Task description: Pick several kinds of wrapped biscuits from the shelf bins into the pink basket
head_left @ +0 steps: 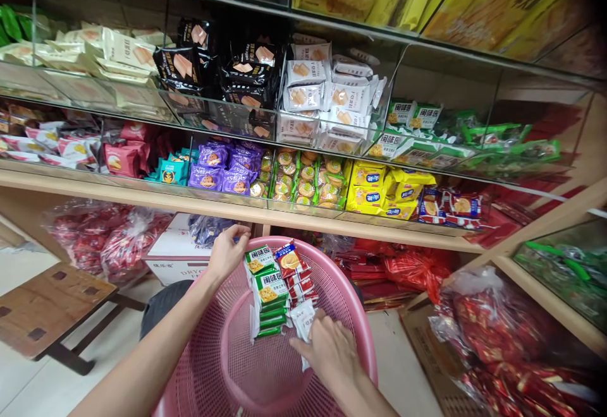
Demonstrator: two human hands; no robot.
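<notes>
A pink plastic basket (353, 316) with mesh walls stands in front of me. My left hand (231, 249) is closed at the basket's far left rim, its fingertips curled over the edge. Inside the basket, green-and-white snack packets (271, 287) lie in an overlapping row. Beside them on the right is a row of red-and-blue snack packets (293, 265). My right hand (328, 344) reaches into the basket, closed on a white snack packet (302, 317) just below the red row. Part of that packet is hidden under the fingers.
Glass-fronted shelves hold purple packets (222, 167), yellow packets (389, 189) and white packets (327, 95). A wooden stool (52, 303) is on the left. Below the shelf are a white carton (177, 253) and bags of red packets (118, 240); another red bag (493, 328) stands right.
</notes>
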